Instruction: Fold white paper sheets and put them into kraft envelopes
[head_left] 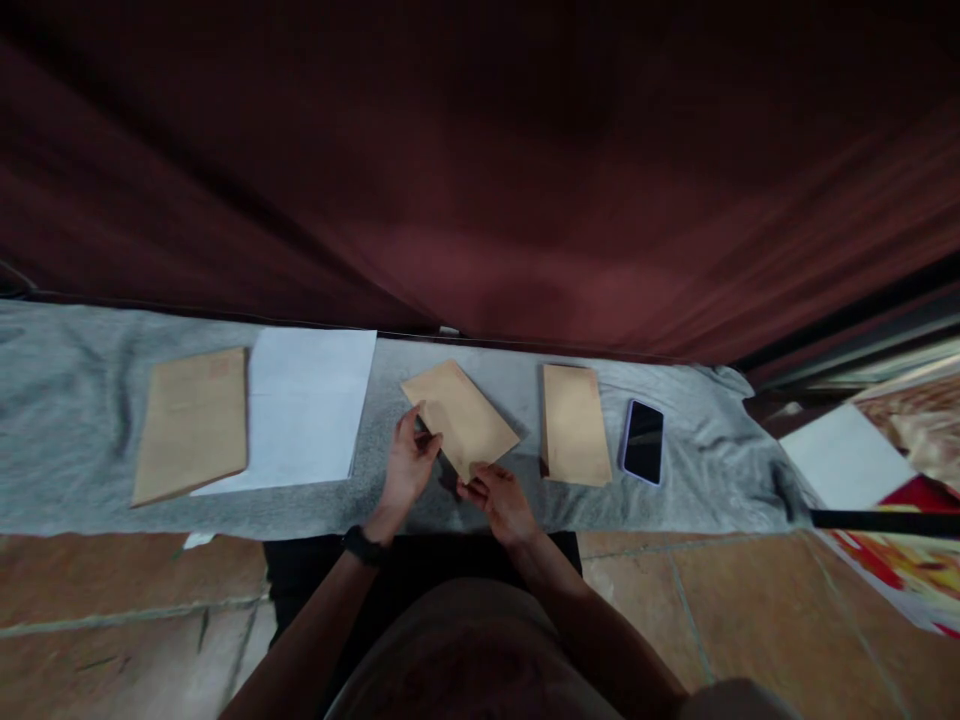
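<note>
A brown paper envelope [466,415] lies tilted in front of me, its near edge lifted off the grey cloth. My left hand [411,455] pinches its left edge between thumb and fingers, with a dark band around the wrist. At the near corner, my right hand [495,495] is closed on the same envelope. To the right sits a small stack of brown envelopes [576,425]. On the left, white paper sheets [311,405] lie partly under a larger pile of brown envelopes [193,420].
A phone [643,442] in a light purple case lies right of the envelope stack. Grey cloth [690,430] covers the narrow surface, with a dark red curtain [525,200] behind it. At far right are a white sheet [847,457] and a colourful printed package [907,560].
</note>
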